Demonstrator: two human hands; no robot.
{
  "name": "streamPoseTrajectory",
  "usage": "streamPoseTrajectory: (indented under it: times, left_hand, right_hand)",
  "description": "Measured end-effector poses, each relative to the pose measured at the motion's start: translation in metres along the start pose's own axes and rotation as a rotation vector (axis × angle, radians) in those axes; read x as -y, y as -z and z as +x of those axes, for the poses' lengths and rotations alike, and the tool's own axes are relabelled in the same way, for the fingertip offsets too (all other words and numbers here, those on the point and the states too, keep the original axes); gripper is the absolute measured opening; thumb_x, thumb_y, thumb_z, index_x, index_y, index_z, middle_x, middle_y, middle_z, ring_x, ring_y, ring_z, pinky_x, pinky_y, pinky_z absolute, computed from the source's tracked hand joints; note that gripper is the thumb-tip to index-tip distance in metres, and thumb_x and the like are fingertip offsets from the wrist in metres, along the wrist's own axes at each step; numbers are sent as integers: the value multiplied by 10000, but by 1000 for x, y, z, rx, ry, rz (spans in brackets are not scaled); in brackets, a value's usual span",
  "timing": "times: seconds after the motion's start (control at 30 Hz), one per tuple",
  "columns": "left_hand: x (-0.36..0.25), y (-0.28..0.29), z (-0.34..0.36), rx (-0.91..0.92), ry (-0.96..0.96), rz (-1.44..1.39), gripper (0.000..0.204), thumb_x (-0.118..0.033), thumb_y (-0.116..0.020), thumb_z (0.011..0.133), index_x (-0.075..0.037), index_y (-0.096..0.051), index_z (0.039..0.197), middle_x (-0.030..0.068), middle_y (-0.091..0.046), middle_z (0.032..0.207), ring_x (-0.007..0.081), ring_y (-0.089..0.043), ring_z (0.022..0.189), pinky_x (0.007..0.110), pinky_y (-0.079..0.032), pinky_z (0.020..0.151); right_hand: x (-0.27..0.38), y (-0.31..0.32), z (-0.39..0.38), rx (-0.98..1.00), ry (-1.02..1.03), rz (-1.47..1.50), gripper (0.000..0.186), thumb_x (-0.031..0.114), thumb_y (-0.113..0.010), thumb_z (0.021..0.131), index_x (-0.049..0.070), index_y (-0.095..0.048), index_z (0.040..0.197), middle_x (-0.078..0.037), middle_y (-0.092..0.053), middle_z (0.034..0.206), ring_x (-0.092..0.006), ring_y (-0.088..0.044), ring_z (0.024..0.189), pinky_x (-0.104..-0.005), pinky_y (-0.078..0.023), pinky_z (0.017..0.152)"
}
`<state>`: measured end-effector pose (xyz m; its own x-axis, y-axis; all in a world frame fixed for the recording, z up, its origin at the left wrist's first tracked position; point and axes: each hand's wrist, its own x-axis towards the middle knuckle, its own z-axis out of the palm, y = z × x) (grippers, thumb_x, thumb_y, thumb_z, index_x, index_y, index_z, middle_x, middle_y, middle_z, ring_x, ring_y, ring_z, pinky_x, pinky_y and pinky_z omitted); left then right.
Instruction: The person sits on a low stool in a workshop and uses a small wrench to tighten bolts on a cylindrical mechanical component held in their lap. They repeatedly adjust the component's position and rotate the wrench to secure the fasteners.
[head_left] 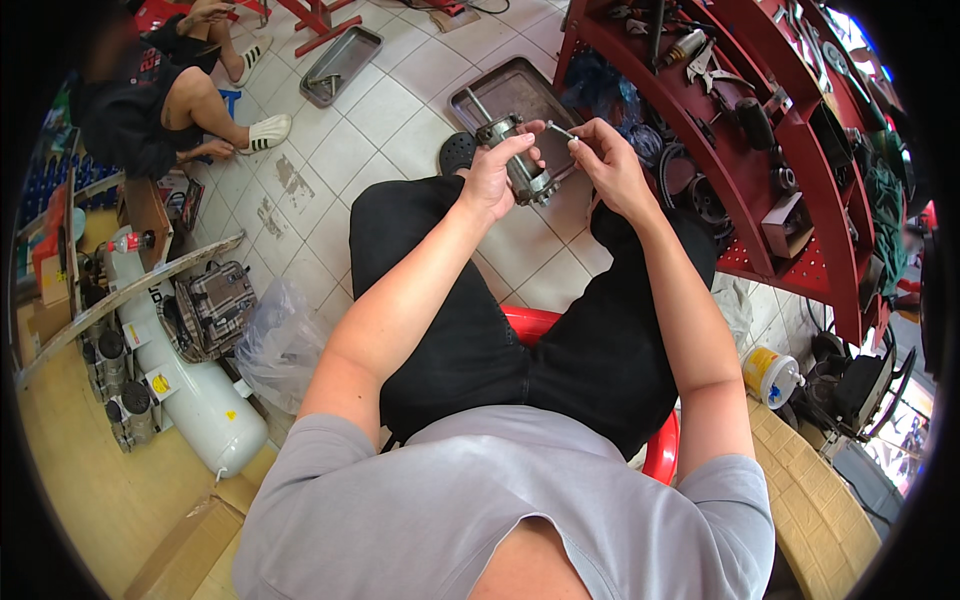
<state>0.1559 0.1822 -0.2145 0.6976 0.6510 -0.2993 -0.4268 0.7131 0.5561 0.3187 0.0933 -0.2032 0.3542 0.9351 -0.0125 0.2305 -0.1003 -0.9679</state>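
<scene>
A tiled workshop floor (330, 150) spreads below the seated person, with a red tool rack (800, 170) to the right. Above the knees, the left hand (492, 178) is clenched around a cylindrical metal assembly (520, 160), held tilted in the air. The right hand (608, 165) pinches a thin metal pin (560, 130) between its fingertips, the tip just beside the assembly's upper end and, as far as I can tell, not yet seated in it. The work looks mid-way: the part is in hand, the pin still out.

Beyond the hands, a dark metal tray (500, 90) lies on the floor, its contents mostly hidden by the assembly. A second steel tray (345, 62) farther off holds one small metal piece. A white compressor tank (190, 390) lies at left.
</scene>
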Motion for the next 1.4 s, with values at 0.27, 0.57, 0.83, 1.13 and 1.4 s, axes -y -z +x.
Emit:
streamPoseTrajectory:
  times: [0.27, 0.57, 0.83, 1.13, 1.4]
  left_hand:
    - [2, -6, -1, -55, -45, 128, 171, -89, -662, 819, -47, -600, 972, 50, -633, 865, 130, -612, 729, 284, -524, 667]
    - [7, 0, 3, -111, -63, 183, 144, -151, -674, 817, -87, -583, 908, 51, -626, 760, 149, -612, 682, 293, -517, 621]
    - [10, 2, 5, -148, -67, 215, 183, -170, -671, 818, -88, -566, 943, 43, -616, 748, 153, -608, 660, 295, -515, 607]
    - [10, 3, 5, -159, -26, 194, 171, -177, -667, 823, -100, -566, 936, 41, -612, 765, 150, -603, 652, 293, -515, 610]
    - [9, 1, 2, -86, -41, 259, 113, -155, -664, 829, -83, -587, 869, 28, -609, 737, 130, -594, 632, 273, -500, 591]
  right_hand:
    - [-2, -3, -3, 83, 38, -6, 166, 111, -625, 850, 5, -577, 968, -19, -578, 787, -72, -494, 696, -235, -418, 616]
    - [12, -12, -6, 42, -12, 158, 161, 125, -645, 846, 18, -578, 946, -1, -591, 756, -57, -503, 670, -222, -416, 592]
    - [19, -20, -7, -110, 94, -86, 193, 86, -671, 814, 14, -558, 952, -22, -577, 755, -75, -499, 641, -239, -427, 585]
    - [30, -20, -9, -84, 297, -251, 246, 48, -676, 766, 21, -547, 974, -79, -522, 839, -145, -534, 729, -264, -441, 630]
    - [1, -20, -2, 94, -213, 92, 309, 286, -588, 904, -19, -598, 952, -53, -621, 715, -107, -518, 601, -264, -438, 576]
